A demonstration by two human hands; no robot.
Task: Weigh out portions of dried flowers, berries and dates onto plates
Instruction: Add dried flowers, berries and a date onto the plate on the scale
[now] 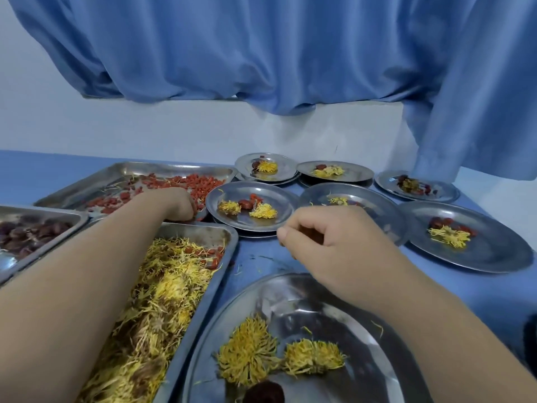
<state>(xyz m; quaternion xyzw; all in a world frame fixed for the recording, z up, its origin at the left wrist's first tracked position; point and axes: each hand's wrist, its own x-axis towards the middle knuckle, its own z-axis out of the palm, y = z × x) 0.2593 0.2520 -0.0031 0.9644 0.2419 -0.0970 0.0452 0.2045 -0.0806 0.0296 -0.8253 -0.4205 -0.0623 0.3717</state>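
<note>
My left hand (178, 203) reaches into the far steel tray (128, 170) of red berries (200, 181), fingers curled down among them. My right hand (325, 242) hovers over the blue table, fingers pinched around a few red berries. Below it, the nearest round plate (363, 359) holds two yellow dried flowers (247, 353) and a dark date (263, 392). A long tray (203, 286) of yellow dried flowers lies under my left forearm. The dates tray (43, 225) sits at the far left.
Several filled steel plates stand at the back and right, among them a plate (252, 222) with flowers, a date and berries, and a plate (494, 251) at the right. A blue curtain (261, 53) hangs over the white wall behind. Loose petals litter the table.
</note>
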